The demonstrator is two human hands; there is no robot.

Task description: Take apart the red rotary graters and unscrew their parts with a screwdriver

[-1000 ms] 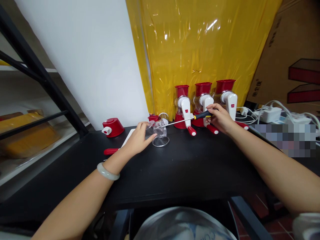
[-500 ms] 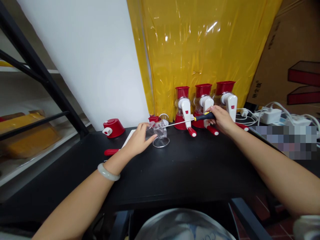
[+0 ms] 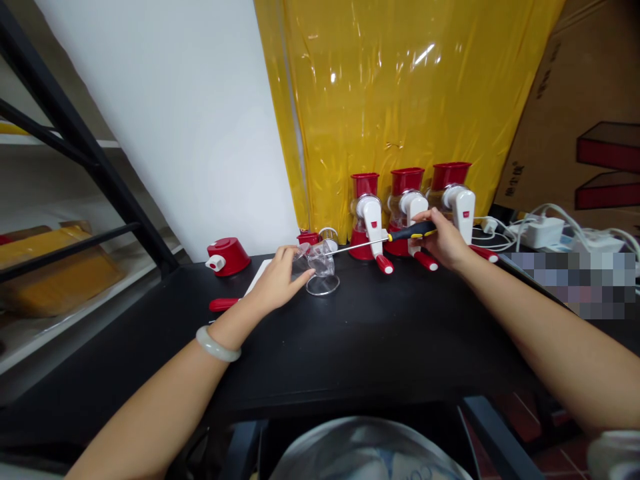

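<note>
Curled around a clear plastic housing (image 3: 321,265), the left hand (image 3: 277,280) clasps it upright on the black table (image 3: 380,333). A screwdriver (image 3: 406,233) lies with its tip against the housing, its handle clenched in the right hand (image 3: 445,241), just before three red-and-white crank grinders (image 3: 407,207).

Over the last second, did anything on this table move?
The right hand slid a touch rightward, drawing the screwdriver with it; its tip is still at the clear plastic piece. The left hand kept holding that piece, and the three red grinders stayed put.
</note>
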